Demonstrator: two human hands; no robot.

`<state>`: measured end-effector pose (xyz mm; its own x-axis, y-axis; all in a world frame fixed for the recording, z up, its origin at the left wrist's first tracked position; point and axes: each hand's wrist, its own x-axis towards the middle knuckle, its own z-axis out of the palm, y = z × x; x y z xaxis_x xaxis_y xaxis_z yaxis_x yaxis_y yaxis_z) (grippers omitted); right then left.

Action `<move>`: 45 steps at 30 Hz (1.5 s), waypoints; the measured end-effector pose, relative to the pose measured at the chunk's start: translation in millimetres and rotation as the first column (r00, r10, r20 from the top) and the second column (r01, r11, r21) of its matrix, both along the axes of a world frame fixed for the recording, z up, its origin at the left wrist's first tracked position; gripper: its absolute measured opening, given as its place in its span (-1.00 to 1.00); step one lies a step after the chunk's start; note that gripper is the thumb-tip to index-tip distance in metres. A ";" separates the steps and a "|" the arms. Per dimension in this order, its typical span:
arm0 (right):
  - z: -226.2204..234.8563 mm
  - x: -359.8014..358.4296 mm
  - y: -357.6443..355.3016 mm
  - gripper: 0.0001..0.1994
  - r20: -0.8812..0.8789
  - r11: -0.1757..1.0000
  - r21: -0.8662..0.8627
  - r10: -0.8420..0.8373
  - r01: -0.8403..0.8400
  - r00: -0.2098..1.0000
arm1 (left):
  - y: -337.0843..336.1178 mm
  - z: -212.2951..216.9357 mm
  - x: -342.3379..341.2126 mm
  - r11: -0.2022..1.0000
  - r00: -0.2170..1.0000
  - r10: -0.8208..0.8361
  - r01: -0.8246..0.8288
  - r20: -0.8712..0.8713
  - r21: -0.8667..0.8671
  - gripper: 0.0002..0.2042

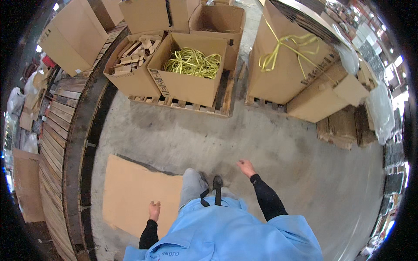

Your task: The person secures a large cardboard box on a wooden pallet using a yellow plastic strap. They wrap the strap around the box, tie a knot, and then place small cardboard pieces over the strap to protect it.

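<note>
My left hand hangs at my side above a flat brown cardboard sheet on the floor. Its fingers look loosely apart, with nothing visible in them. Out ahead of my body, my right hand is held over the bare concrete. Its fingers are relaxed and partly bent, and no object shows in it. Both forearms wear black sleeves. Neither hand touches anything that I can see.
Ahead, a pallet carries a carton of tangled yellow strapping and a carton of cardboard scraps. Tall cartons and folded cardboard stand ahead right. A wooden slatted platform curves along my left.
</note>
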<state>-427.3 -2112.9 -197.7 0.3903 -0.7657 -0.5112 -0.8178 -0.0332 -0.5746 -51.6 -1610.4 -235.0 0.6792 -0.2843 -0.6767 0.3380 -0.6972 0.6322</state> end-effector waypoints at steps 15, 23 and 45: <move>-1.4 311.6 -257.8 -0.53 0.181 0.974 0.211 -0.126 0.087 0.975 | -350.5 16.3 208.8 0.988 0.988 -0.152 0.152 0.001 0.008 -0.25; -2.8 501.8 -434.4 -0.73 0.422 0.797 0.521 -0.551 0.305 0.720 | -370.9 96.6 333.4 0.945 0.936 0.323 -0.326 0.138 -0.002 -0.19; -193.6 834.9 -666.9 -0.31 -0.141 0.763 0.113 0.647 -0.637 0.750 | -633.6 164.8 242.8 0.913 0.929 0.370 -0.366 0.014 0.180 -0.70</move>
